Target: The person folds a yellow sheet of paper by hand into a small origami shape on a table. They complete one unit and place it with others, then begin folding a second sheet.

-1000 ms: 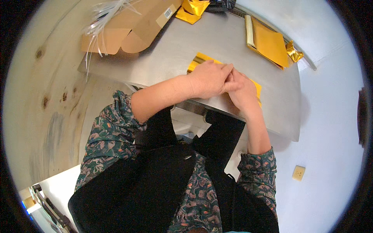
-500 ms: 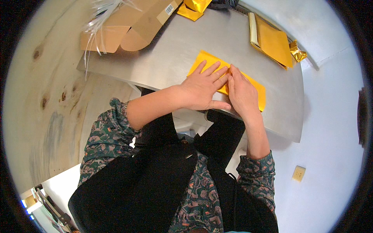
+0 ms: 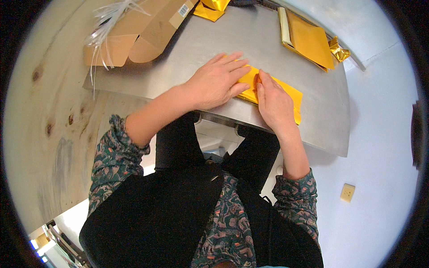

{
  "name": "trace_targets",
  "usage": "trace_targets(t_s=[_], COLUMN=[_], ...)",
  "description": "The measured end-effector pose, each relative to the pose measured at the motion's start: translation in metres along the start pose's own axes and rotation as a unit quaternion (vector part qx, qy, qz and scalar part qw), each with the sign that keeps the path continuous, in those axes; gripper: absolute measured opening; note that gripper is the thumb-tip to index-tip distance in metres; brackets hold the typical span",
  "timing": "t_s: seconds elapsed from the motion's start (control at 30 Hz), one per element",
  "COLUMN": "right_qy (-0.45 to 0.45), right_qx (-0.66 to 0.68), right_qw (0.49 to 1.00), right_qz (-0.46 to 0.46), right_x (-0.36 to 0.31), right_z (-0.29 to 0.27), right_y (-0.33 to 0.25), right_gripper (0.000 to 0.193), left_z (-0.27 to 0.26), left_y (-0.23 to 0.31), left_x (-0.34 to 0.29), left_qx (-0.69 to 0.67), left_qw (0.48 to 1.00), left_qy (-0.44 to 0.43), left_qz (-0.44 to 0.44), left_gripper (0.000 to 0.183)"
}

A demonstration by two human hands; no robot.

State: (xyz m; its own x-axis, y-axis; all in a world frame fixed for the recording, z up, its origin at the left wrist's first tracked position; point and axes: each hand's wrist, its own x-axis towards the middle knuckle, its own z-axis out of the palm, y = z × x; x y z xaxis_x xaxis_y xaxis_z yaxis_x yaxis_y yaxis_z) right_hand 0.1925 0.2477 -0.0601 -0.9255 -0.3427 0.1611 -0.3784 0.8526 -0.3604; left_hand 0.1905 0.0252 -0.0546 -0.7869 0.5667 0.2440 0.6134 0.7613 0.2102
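A folded strip of yellow, gold-toned paper (image 3: 289,92) lies slantwise near the front edge of a metal tabletop (image 3: 178,67). Over its left end rests my left hand (image 3: 219,82), flat with the fingers stretched out and slightly blurred. My right hand (image 3: 275,102) lies across the middle and right of the strip, its fingers extended close together and their tips touching the paper. Neither hand grips anything. Part of the strip is hidden beneath both hands.
At the upper left is an open cardboard box (image 3: 147,35) with white plastic strips (image 3: 105,29) hanging from it. More yellow sheets (image 3: 308,38) lie stacked at the upper right beside a crumpled gold wrapper (image 3: 338,50). Other gold paper (image 3: 209,12) sits at the back.
My left hand has slid left along the strip, away from my right hand, uncovering its middle. My right hand stays nearly in place. The whole view has shifted slightly.
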Motion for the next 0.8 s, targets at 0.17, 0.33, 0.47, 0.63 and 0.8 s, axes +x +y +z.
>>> trace_targets(t_s=[0.17, 0.33, 0.47, 0.63, 0.8], right_qy=[0.014, 0.027, 0.036, 0.035, 0.032], right_qx=[-0.015, -0.038, -0.036, -0.037, -0.018], right_qw=[0.999, 0.996, 0.995, 0.994, 0.994], right_qz=[-0.037, -0.077, -0.09, -0.098, -0.106], right_x=[-0.002, -0.006, -0.01, -0.012, -0.015], right_z=[0.003, 0.009, 0.012, 0.013, 0.014], right_y=[0.008, 0.012, 0.01, 0.012, 0.014], right_gripper=[0.044, 0.044, 0.046, 0.049, 0.058], left_z=[0.003, 0.015, 0.026, 0.029, 0.03], left_y=[-0.018, -0.035, -0.04, -0.042, -0.042], left_x=[0.036, 0.033, 0.026, 0.024, 0.022], left_qx=[-0.119, -0.115, -0.096, -0.062, -0.052], left_qw=[0.988, 0.99, 0.99, 0.992, 0.991], left_qy=[-0.09, -0.048, -0.029, -0.041, -0.031], left_qz=[0.031, 0.072, 0.095, 0.103, 0.123], left_gripper=[0.041, 0.043, 0.056, 0.074, 0.078])
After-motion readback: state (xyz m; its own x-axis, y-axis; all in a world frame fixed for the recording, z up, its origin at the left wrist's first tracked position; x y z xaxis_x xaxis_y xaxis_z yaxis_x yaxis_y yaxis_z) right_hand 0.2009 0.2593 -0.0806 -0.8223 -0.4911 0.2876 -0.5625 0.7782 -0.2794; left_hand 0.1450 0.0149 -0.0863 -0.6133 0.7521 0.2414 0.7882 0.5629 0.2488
